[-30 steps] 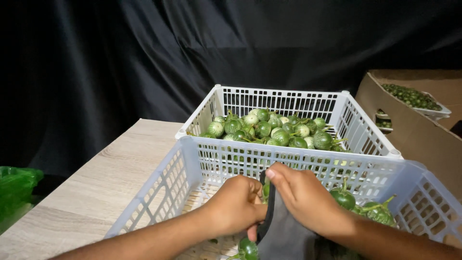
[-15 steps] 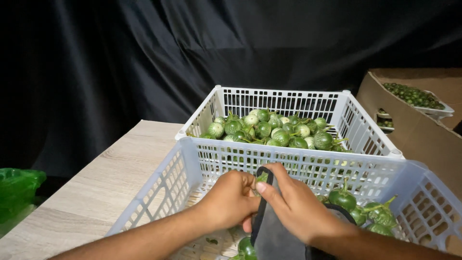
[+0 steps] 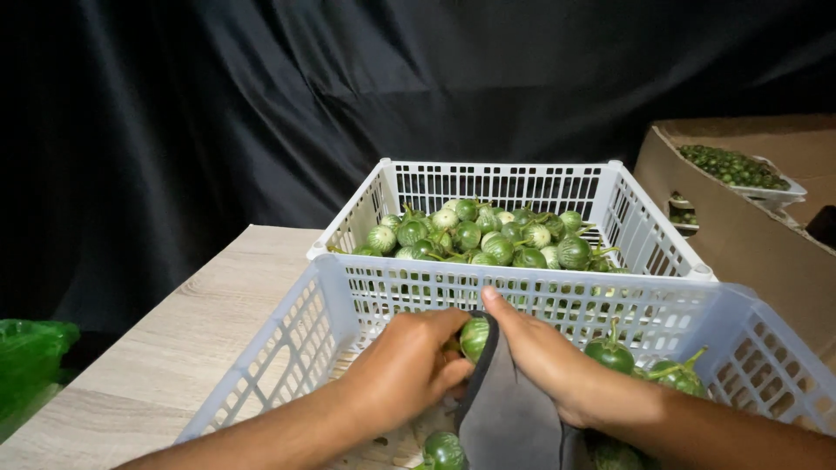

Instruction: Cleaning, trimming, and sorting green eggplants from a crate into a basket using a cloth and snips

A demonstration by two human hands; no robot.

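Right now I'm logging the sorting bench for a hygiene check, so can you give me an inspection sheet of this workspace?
Surface: light wood-grain table, bare on the left side.
Job's things: small round green eggplant pinched in the left hand; dark grey cloth under the right hand; near pale slotted plastic crate holding a few eggplants.
Clutter: far white slotted plastic crate heaped with green eggplants; brown cardboard box at right with a white tray of more.
Hands: both inside the near crate, closed on eggplant and cloth.
Cables: nothing seen.
Surroundings: black draped fabric backdrop; green plastic bag at lower left.
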